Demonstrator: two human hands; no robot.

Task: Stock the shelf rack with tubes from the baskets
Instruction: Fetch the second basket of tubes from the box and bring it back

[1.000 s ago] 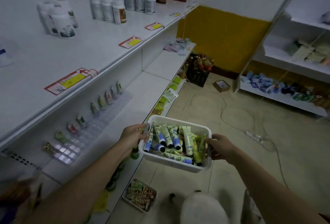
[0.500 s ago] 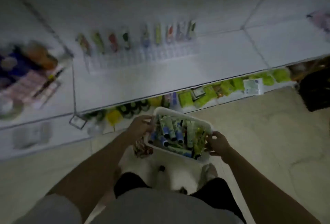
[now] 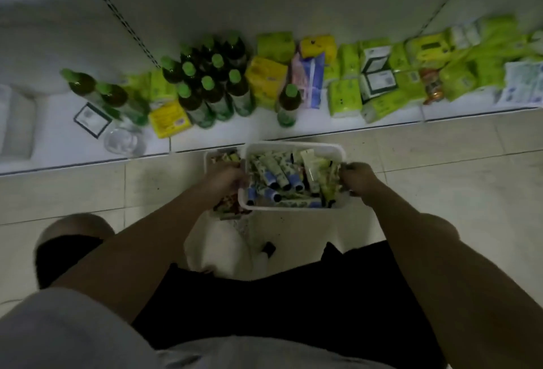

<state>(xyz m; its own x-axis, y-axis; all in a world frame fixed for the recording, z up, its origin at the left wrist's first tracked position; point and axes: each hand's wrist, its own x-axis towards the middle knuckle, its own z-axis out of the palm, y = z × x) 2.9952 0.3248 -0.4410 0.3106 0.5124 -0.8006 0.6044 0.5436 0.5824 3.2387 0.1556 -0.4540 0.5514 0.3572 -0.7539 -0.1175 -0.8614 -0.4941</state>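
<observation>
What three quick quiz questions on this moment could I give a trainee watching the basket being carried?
1. True or false: only one hand grips the white basket.
2. Which stands on the bottom shelf beyond the basket? A) green-capped bottles B) red cans C) folded towels
3. Fill in: a second basket shows partly from behind the ____ hand.

Key:
1. False: the left hand and right hand each keep a grip on one side, with the tubes piled inside.
2. A
3. left
</observation>
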